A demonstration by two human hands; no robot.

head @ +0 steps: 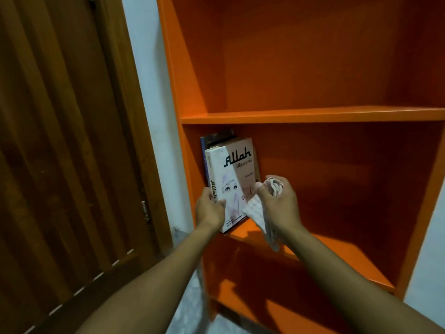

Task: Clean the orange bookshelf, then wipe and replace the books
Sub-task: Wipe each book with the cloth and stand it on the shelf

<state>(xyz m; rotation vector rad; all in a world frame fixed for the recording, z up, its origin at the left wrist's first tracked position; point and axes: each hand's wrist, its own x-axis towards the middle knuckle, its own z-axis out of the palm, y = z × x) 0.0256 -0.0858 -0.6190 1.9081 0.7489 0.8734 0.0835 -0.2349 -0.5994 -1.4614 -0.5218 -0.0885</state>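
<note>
The orange bookshelf (pixel 313 116) fills the right of the view. On its middle shelf, against the left wall, stands a white and pink book (pixel 234 169) with "Allah" on its cover. Behind it are other books (pixel 218 138), mostly hidden. My left hand (pixel 209 209) grips the white book at its spine near the bottom, thumb on the cover. My right hand (pixel 277 201) holds a pale striped cloth (pixel 258 213) bunched in its fingers, with one end hanging over the shelf's front edge, just right of the book.
A dark wooden door (pixel 60 141) stands to the left, with a strip of white wall (pixel 149 104) between it and the bookshelf. The upper shelf (pixel 313 68) holds nothing. A lower compartment (pixel 277 285) shows beneath my arms. Pale floor (pixel 190 309) lies below.
</note>
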